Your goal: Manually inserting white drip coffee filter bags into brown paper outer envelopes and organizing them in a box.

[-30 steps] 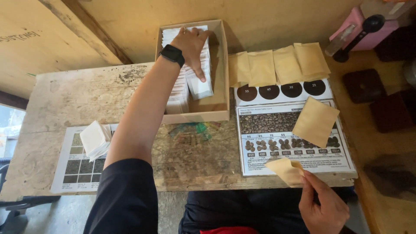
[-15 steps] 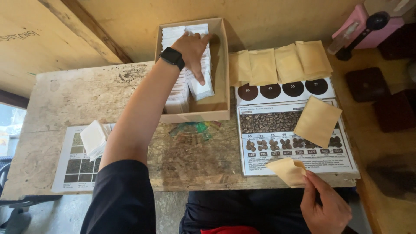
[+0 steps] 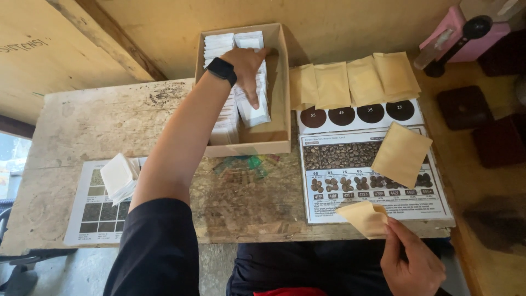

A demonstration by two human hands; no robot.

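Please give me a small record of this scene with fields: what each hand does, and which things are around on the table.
left hand: left hand reaches into the cardboard box, fingers on a white sachet
right hand: right hand pinches a tan paper pouch at the table's near edge
box content: rows of white sachets standing upright
table: worn wooden table
on the chart: a loose tan pouch lies on the printed bean chart
behind the chart: four tan pouches in a row
left side: stack of white sachets on a grey swatch sheet
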